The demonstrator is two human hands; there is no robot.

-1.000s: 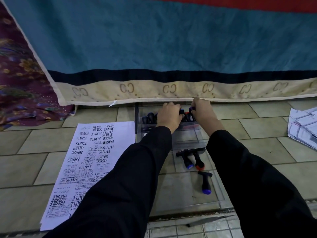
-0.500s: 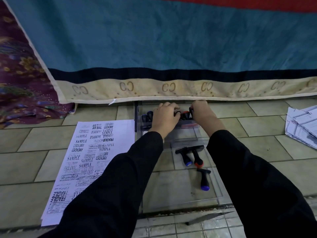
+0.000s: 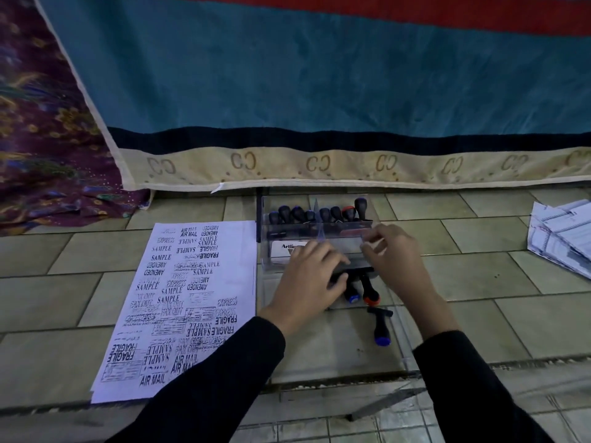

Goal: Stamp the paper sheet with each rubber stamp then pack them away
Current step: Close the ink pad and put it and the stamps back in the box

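Observation:
A clear plastic stamp box (image 3: 271, 251) stands on the tiled floor with several black rubber stamps (image 3: 316, 215) upright in its far row. In front of it lie three loose stamps: a blue-tipped stamp (image 3: 352, 297), an orange-tipped stamp (image 3: 371, 297) and a second blue-tipped stamp (image 3: 381, 327). My left hand (image 3: 307, 282) curls its fingers over the black head of the first blue-tipped stamp. My right hand (image 3: 395, 260) hovers with its fingers apart at the box's front wall. The stamped paper sheet (image 3: 179, 302) lies to the left.
A blue, cream-bordered blanket (image 3: 319, 91) hangs just behind the box. Patterned purple cloth (image 3: 48, 155) is at the far left. A stack of printed papers (image 3: 563, 238) lies at the right. The clear flat lid (image 3: 319, 353) under the loose stamps reaches toward me.
Both hands have drawn back from the upright stamps in the box's far row. My left hand has come down on the loose stamps, and my right hand now hovers beside it.

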